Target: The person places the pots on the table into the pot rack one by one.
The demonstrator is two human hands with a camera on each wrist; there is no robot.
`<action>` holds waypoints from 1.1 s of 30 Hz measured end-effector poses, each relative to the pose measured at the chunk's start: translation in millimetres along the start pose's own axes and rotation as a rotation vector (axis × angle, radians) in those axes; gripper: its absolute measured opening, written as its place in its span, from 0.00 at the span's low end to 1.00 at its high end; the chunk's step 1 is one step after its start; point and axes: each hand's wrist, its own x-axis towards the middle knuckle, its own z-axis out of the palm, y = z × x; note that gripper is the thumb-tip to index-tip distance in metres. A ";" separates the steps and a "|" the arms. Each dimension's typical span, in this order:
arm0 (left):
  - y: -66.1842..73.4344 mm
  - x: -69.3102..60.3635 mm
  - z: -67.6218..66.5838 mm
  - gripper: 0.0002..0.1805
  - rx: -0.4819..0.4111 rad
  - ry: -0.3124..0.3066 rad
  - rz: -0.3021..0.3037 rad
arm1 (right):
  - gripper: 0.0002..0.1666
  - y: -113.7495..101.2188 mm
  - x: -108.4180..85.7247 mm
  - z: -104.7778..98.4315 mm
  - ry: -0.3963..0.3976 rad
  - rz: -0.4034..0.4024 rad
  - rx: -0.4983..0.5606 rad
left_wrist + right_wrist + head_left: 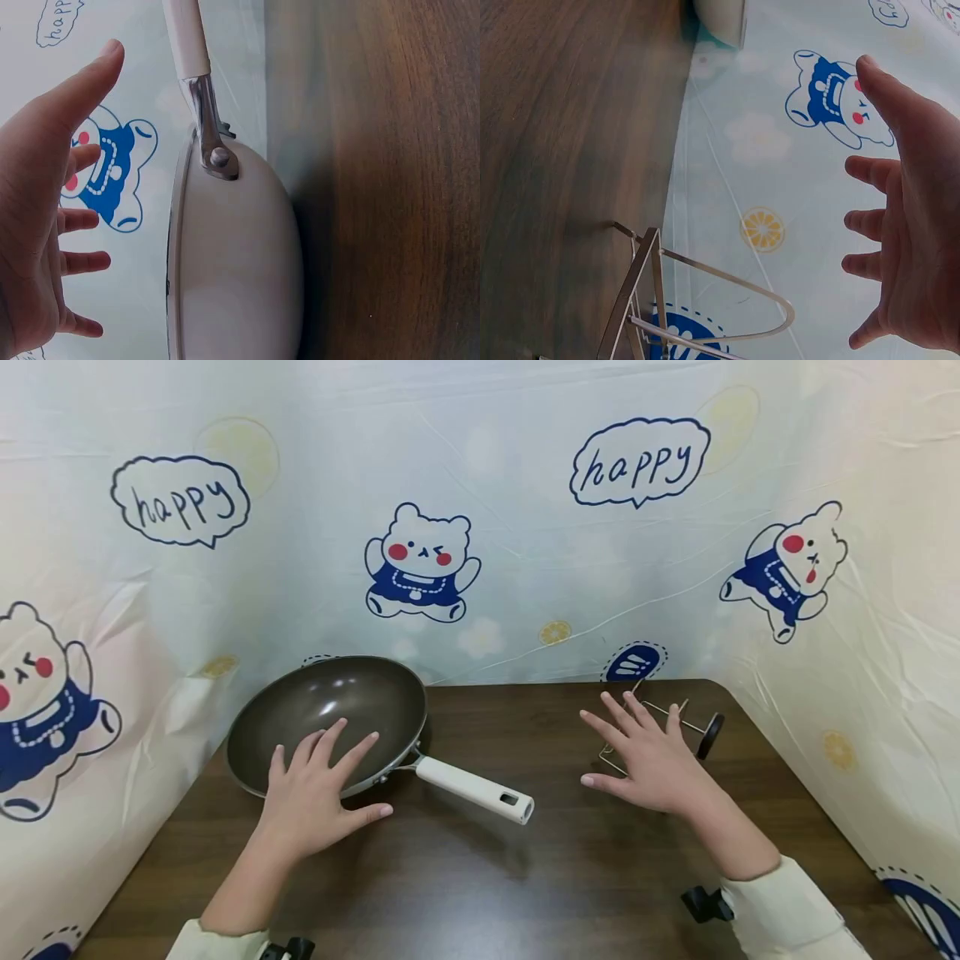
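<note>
A frying pan (pixel 337 710) with a dark brown inside and a white handle (pixel 472 789) stands at the back left of the table. In the left wrist view, the pan's pale outer side (pixel 236 255) and its metal handle joint show. My left hand (pixel 303 810) hovers, fingers spread, before the pan's near rim and holds nothing. My right hand (pixel 656 764), also spread and holding nothing, is over a metal wire rack (pixel 611 760) at the back right, hiding much of it. A black disc (pixel 709 737) sits at the rack's right end. The right wrist view shows the rack's bent metal frame (pixel 637 277).
The brown wooden table (pixel 465 885) has a rounded far right corner. A pale printed curtain (pixel 517 543) with cartoon bears hangs behind it and along both sides. The pan's handle points right and toward me, across the table's middle.
</note>
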 end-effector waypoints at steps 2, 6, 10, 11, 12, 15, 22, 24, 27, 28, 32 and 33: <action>0.2 0.9 -0.6 0.52 -0.001 0.013 0.007 | 0.52 -0.6 1.5 0.3 0.001 -0.007 0.012; 0.8 2.9 -1.6 0.52 -0.013 0.047 0.024 | 0.52 -1.8 5.5 -0.2 0.014 -0.030 0.046; 1.6 4.4 -2.7 0.51 -0.046 0.084 0.042 | 0.51 -3.1 11.1 -1.1 0.040 -0.061 0.081; 1.9 4.4 -2.7 0.51 -0.058 0.094 0.045 | 0.51 -3.7 12.7 -1.2 0.045 -0.070 0.094; 2.1 4.4 -2.7 0.50 -0.074 0.106 0.050 | 0.50 -4.4 14.1 -1.4 0.050 -0.080 0.112; 3.4 5.1 -2.2 0.50 -0.129 0.145 0.064 | 0.48 -6.1 18.1 -1.1 0.051 -0.105 0.159; 11.6 5.5 0.6 0.47 -0.283 0.145 0.059 | 0.45 -13.2 25.5 -0.5 0.014 -0.165 0.269; 14.5 4.7 0.6 0.45 -0.327 0.126 0.044 | 0.45 -16.7 27.8 -1.0 0.009 -0.190 0.293; 19.2 4.2 0.2 0.40 -0.392 0.107 0.025 | 0.44 -22.5 31.8 -1.9 -0.004 -0.217 0.325; 21.1 3.9 0.0 0.38 -0.413 0.101 0.017 | 0.43 -24.6 33.2 -2.1 -0.012 -0.223 0.335; 29.9 2.8 -1.2 0.32 -0.508 0.081 -0.018 | 0.43 -33.4 38.7 -1.7 -0.069 -0.239 0.374; 32.0 2.5 -1.2 0.30 -0.536 0.074 -0.025 | 0.42 -35.4 39.9 -1.3 -0.087 -0.242 0.381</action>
